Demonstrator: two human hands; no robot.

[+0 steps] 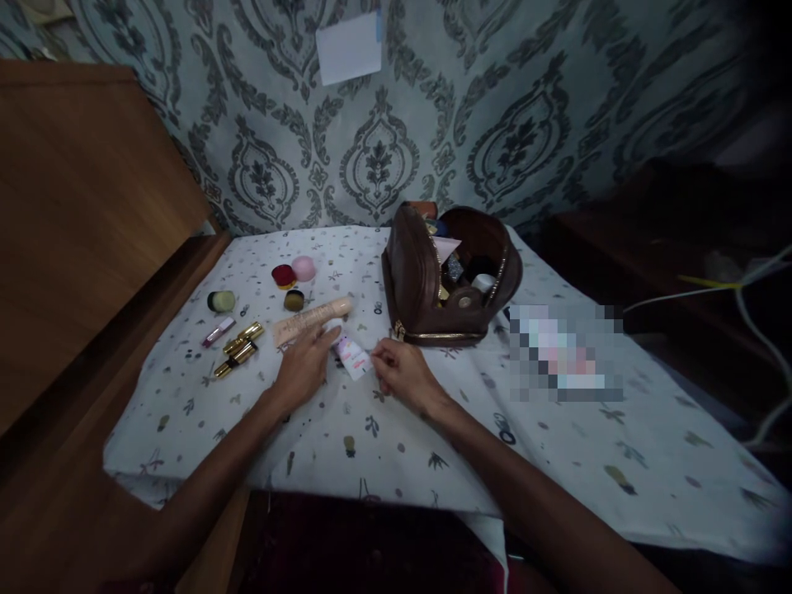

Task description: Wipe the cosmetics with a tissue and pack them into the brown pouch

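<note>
A small white tube (pixel 354 360) with pink and purple print lies between my two hands, low over the tablecloth. My left hand (pixel 304 363) is closed at the tube's upper left end, its fingertips partly covering it. At the other end my right hand (pixel 405 373) is closed in a pinch by the tube's right edge; whatever its fingertips hold is too small to make out. Just beyond my left fingers rests a beige squeeze tube (pixel 309 320). Behind my right hand stands a brown cosmetic bag (pixel 414 272), unzipped, with several cosmetics inside.
Left on the patterned tablecloth (pixel 346 450) are two gold lipstick-like tubes (pixel 243 338), a pink lip gloss (pixel 218 331), a green-ended jar (pixel 221 301), a red-lidded jar (pixel 283 275), a pink round item (pixel 303 268) and a dark-lidded jar (pixel 294 299). A wooden cabinet (pixel 80 206) borders the left.
</note>
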